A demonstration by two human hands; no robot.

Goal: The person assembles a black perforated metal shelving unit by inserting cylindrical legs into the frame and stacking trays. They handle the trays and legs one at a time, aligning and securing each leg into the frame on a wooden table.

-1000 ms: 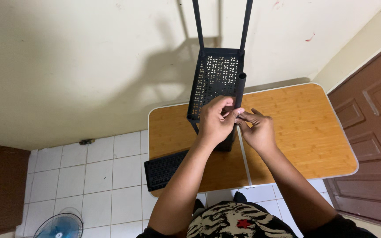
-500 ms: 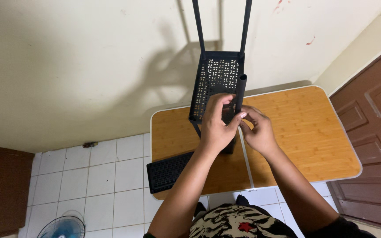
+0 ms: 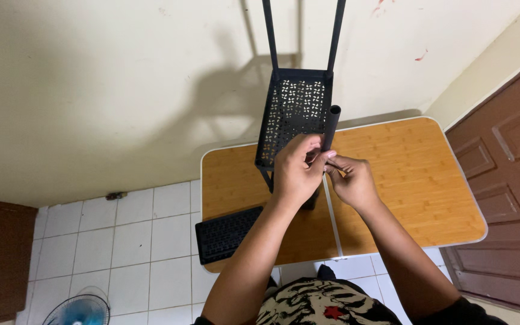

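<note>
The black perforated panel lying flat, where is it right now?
In the head view, the flat perforated panel lies at the wooden table's near-left corner, overhanging its edge above the white tiled floor, left of the person's left forearm.

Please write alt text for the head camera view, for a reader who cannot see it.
Two bare hands, left hand and right hand, meet at the black perforated metal shelf rack standing on a bamboo-topped folding table; a flat black perforated panel lies beside them.

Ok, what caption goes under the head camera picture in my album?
Left hand and right hand meet at a black perforated metal shelf on a wooden table.
</note>
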